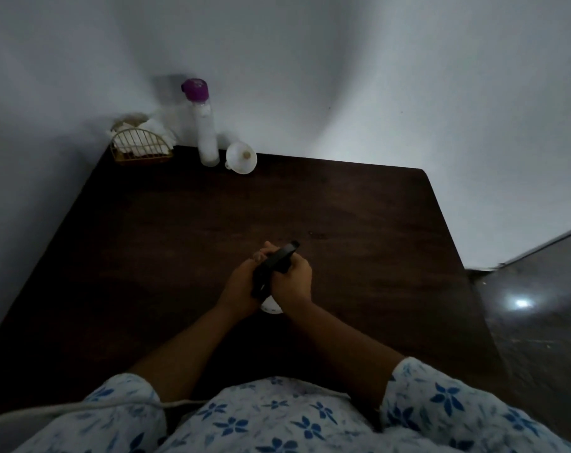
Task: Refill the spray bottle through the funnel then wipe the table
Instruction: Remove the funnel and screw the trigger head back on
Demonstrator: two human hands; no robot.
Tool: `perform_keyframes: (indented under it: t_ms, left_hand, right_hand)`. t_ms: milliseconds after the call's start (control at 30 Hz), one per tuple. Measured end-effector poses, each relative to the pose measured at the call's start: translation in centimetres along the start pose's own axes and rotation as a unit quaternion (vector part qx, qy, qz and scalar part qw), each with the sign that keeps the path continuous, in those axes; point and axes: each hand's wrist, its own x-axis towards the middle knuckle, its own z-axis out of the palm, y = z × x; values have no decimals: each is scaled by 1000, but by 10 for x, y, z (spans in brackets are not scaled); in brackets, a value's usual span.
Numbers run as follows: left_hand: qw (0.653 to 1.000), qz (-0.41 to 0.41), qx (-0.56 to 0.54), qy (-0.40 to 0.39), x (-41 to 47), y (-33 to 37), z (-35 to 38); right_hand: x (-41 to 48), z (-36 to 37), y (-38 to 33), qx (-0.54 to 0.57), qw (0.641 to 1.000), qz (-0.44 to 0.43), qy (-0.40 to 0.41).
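Over the middle of the dark wooden table [179,240], both hands hold a spray bottle. Its black trigger head [275,264] points away from me, and a bit of its white body [271,305] shows below the hands. My left hand [240,286] wraps the bottle from the left. My right hand [294,279] grips the black head from the right. A white funnel [241,157] lies on its side at the table's far edge. Beside it stands a tall clear refill bottle [205,135] with a purple cap.
A gold wire basket [140,148] with white cloths or tissues sits in the far left corner against the wall. White walls close off the left and far sides. To the right lies a dark shiny floor [539,305].
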Motion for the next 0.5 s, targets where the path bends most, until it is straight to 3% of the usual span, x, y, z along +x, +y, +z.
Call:
perform_keyframes:
  t_ms: [100, 233, 333, 433, 500]
  left_hand:
    - [999, 16, 32, -19, 5, -1, -2]
    - [998, 23, 17, -51, 8, 7, -6]
    - [998, 0, 9, -58, 9, 7, -10]
    - [996, -32, -13, -80, 5, -2, -9]
    - [994, -40, 22, -97, -1, -6, -6]
  right_hand:
    - [12, -23, -3, -21, 985, -31, -166]
    - [23, -47, -27, -130, 928, -78, -341]
    - [20, -49, -43, -257, 892, -108, -355]
    - [11, -48, -48, -265, 911, -81, -305]
    - [0, -42, -45, -317, 902, -64, -285]
